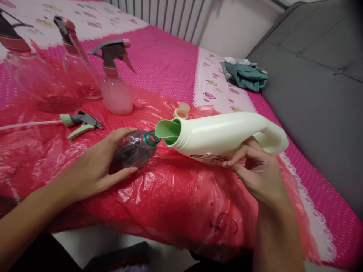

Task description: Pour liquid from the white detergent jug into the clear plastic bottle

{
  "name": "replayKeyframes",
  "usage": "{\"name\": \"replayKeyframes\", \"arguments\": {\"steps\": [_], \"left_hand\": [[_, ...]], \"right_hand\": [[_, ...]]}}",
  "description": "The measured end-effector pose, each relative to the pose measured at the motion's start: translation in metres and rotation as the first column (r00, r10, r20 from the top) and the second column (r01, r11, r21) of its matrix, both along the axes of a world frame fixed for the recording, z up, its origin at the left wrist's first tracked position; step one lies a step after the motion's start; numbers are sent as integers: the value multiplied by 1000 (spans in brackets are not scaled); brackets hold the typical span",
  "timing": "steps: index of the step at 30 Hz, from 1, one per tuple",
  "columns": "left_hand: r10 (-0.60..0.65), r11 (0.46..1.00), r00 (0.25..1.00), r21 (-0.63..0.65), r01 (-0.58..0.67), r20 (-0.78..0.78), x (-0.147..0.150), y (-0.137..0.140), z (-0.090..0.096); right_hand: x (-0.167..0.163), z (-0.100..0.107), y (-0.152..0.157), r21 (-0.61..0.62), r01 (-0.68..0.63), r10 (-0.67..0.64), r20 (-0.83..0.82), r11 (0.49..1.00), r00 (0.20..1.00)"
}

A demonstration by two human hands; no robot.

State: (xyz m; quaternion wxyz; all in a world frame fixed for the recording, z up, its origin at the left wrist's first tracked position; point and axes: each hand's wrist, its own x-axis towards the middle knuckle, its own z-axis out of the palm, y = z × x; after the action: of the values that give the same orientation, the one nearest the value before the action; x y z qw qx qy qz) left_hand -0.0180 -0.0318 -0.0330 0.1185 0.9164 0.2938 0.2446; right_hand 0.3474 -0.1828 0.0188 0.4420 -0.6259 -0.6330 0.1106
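Observation:
My left hand [104, 162] is wrapped around a clear dark-looking spray bottle [133, 151] with a green neck and no top on it. In my right hand [255, 166] is a cream-coloured jug [224, 132] with a handle, tipped nearly on its side. Its green pouring spout [167, 129] is right at the bottle's mouth; I cannot tell whether the two touch. No stream of liquid can be made out. A grey and green spray trigger head [85, 122] with a long tube lies left of the bottle. Behind the jug's spout sits a yellowish cap [182, 111].
Several spray bottles with grey and pink heads stand at the back left, one a cloudy pink bottle [117, 94]. A red plastic sheet [170, 196] covers the pink bedding [167, 64]. Folded clothes [245, 74] lie by the grey headboard [312, 75].

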Motion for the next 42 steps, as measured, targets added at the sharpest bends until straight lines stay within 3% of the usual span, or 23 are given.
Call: {"name": "replayKeyframes", "arguments": {"steps": [18,30,42], "left_hand": [[11,1000,1000,-26,-12,-19,0,-2,2],[16,1000,1000,0,-16,1,2,-2,3],[9,999,1000,-40,-8,11,3,-2,4]], "right_hand": [[-6,3,4,23,73,-73,9,997,997],[-6,2,2,26,11,-11,10,1000,1000],[-9,9,-3,-63,-23,28,80,998,996]]}}
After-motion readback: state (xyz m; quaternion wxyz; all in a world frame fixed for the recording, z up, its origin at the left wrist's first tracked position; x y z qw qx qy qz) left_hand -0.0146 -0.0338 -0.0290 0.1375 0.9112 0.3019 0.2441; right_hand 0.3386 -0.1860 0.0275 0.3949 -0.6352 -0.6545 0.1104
